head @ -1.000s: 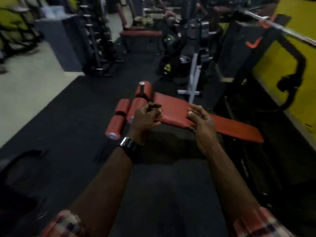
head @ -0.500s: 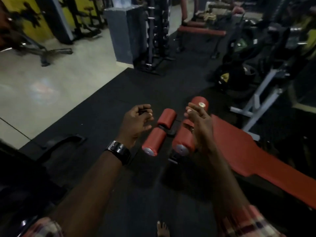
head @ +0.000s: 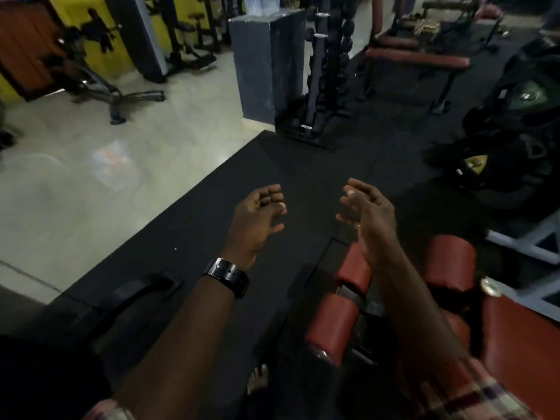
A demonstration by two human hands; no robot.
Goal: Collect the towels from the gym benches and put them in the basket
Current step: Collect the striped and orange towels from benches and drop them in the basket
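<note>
Your view has swung left within the last second; the red sit-up bench (head: 521,338) that filled the middle of the picture now sits low at your right, with its roller pads (head: 331,327) just under your right forearm; that reads as you turning off this bench, which shows no towel on its visible part, to look for the next one.

Your left hand (head: 257,216) hangs over the black rubber mat (head: 194,225) with the fingers loosely curled and nothing in them; a second ago it was closed tighter near the roller post; your right hand (head: 368,213) is raised beside it, fingers half open, also empty; a watch (head: 227,275) is on the left wrist.

No basket shows anywhere in view, so you cannot tell from here where it stands. At the far top right, something pale and crumpled (head: 425,23) lies on or just beyond the far red bench (head: 418,57); it is too small and blurred to call a towel, but it looks the likeliest target.

The way there seems to run between the dumbbell rack (head: 324,74) and the dark bags (head: 512,128); mind your bare foot (head: 257,378) beside the bench frame.
</note>
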